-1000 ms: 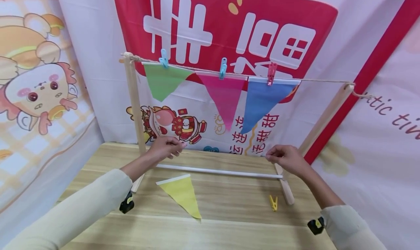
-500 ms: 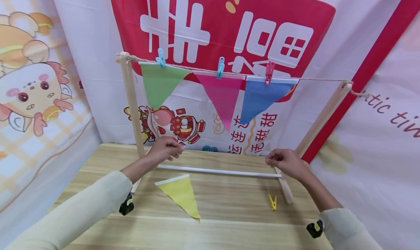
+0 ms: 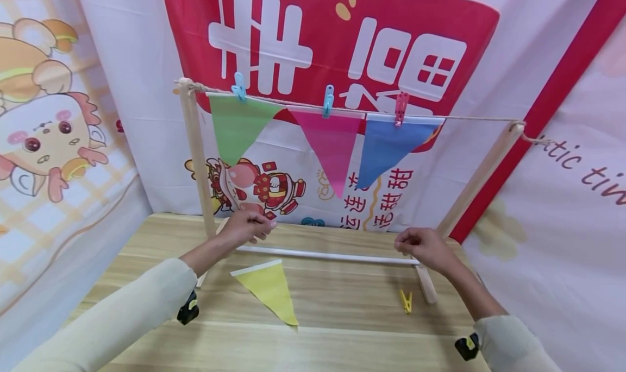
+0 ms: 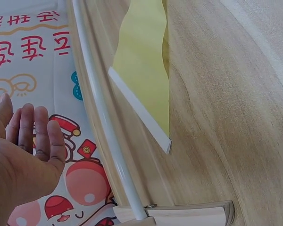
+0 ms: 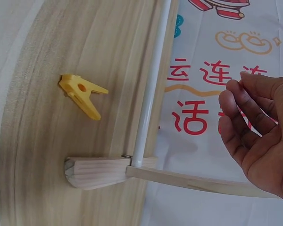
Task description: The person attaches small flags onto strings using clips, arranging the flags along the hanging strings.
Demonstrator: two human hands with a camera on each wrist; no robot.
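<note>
In the head view my left hand (image 3: 246, 227) hovers above the white rod (image 3: 327, 256) near the left post, its fingers loosely bent around nothing. My right hand (image 3: 424, 246) is in the air by the right post, also holding nothing. A green pennant (image 3: 242, 123), a pink pennant (image 3: 330, 144) and a blue pennant (image 3: 393, 144) hang from the twine, each under a clothespin. Two clothespins are light blue; the third clothespin (image 3: 401, 108) is red-pink. On the table lie a yellow pennant (image 3: 271, 290) with a white top edge and a yellow clothespin (image 3: 406, 301).
The left wooden post (image 3: 196, 155) and right wooden post (image 3: 481, 182) carry the twine (image 3: 479, 118) and stand on wooden feet, joined low down by the rod. Behind the wooden table (image 3: 220, 339) hangs a printed cloth backdrop (image 3: 283, 149).
Both hands have sunk slightly, the right a little more. The blue and green pennants have swung a little on the twine. The yellow pennant and yellow clothespin have stayed put on the table.
</note>
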